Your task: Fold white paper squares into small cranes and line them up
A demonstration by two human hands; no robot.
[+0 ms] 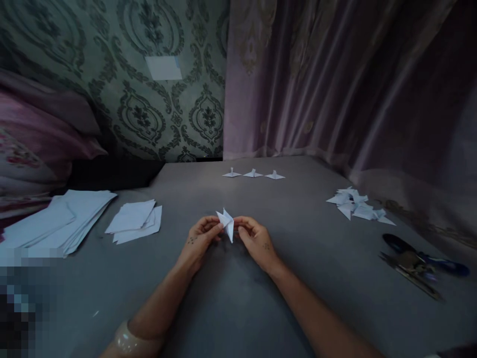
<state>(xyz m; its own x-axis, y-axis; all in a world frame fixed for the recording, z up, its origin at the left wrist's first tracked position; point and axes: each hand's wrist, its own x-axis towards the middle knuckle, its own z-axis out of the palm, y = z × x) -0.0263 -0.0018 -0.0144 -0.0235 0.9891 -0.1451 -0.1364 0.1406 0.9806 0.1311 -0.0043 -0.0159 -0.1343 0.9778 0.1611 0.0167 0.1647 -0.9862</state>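
A white folded paper crane (228, 226) is held a little above the grey table, with pointed tips sticking up and down. On its left side, my left hand (202, 235) pinches it between thumb and fingers. My right hand (258, 239) grips its right edge, the fingers partly hidden behind it. Beyond both hands, three finished-looking paper cranes stand in a row: a left one (231, 173), a middle one (253, 173) and a right one (275, 175), wings spread.
Small paper squares (130, 219) lie left, beside a stack of larger sheets (89, 209). To the right sits a heap of folded paper pieces (359, 205); nearer are blurred dark tools (413, 266). Curtains (290, 89) and a patterned wall (149, 114) bound the grey table (179, 189).
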